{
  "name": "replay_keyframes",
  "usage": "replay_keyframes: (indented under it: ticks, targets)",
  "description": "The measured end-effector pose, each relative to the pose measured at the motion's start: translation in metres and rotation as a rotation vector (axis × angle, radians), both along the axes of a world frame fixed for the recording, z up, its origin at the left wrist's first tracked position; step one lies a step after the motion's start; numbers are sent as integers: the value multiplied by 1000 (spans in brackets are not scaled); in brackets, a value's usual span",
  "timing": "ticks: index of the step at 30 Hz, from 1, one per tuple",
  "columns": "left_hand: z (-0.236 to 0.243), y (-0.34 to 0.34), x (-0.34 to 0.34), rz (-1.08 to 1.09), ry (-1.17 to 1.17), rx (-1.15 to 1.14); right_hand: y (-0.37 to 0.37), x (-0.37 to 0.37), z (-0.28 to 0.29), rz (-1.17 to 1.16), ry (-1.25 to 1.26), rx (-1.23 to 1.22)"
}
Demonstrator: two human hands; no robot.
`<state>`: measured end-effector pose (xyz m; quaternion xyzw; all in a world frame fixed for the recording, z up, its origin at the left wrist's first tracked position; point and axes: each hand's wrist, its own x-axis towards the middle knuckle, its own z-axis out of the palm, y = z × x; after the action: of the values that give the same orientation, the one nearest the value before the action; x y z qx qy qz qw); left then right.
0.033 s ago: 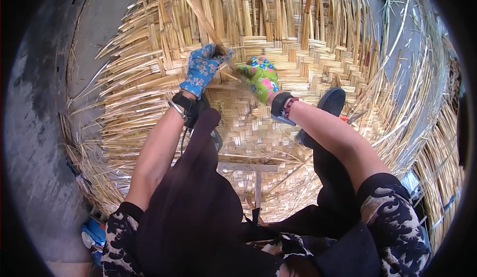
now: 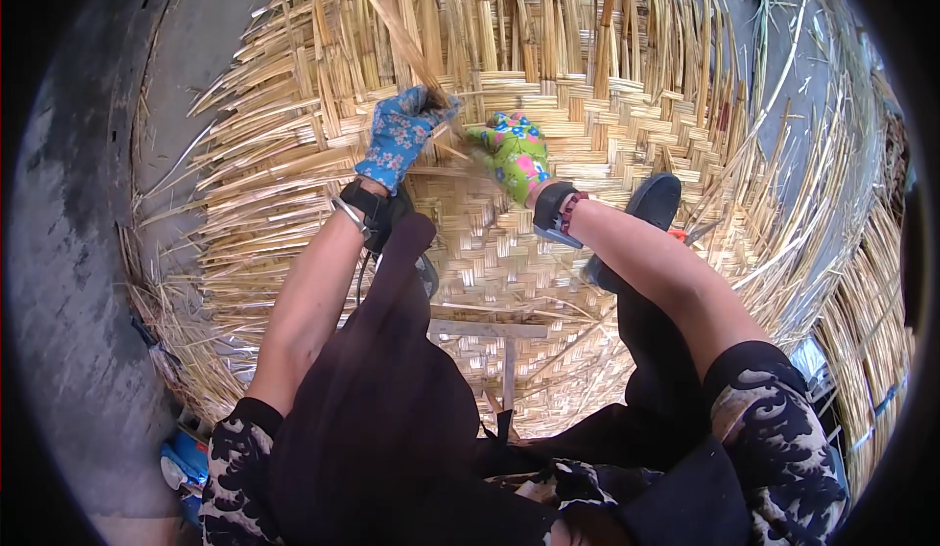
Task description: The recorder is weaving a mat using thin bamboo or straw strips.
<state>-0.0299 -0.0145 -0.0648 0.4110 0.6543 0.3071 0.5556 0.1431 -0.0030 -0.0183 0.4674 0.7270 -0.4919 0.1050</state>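
Note:
My left hand [image 2: 397, 135], in a blue flowered glove, is closed around a long flat reed strip [image 2: 397, 32] that slants up and away to the far left. My right hand [image 2: 516, 154], in a green flowered glove, is closed at the lower, blurred end of that strip, just right of the left hand. Under both hands spreads a large woven reed mat [image 2: 490, 242] in a zigzag pattern. Its far part is loose upright reeds [image 2: 529, 17], and unwoven ends stick out on the left.
My dark shoes [image 2: 654, 203] rest on the mat. A flat wooden bar [image 2: 490, 329] lies across it between my legs. A bundle of reeds [image 2: 867, 331] lies at the right, loose strips [image 2: 793, 76] at the far right. Something blue [image 2: 186, 458] is at the lower left, beside grey floor [image 2: 78, 252].

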Motion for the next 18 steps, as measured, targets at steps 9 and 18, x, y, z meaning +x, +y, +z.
replay_keyframes:
  ticks: [9,18]
  targets:
    - [2,0,6,-17,57,59,-4,-12,-23,-221,-61,173]
    - [-2,8,9,0,126,9,-6,-13,-27,-209,39,347]
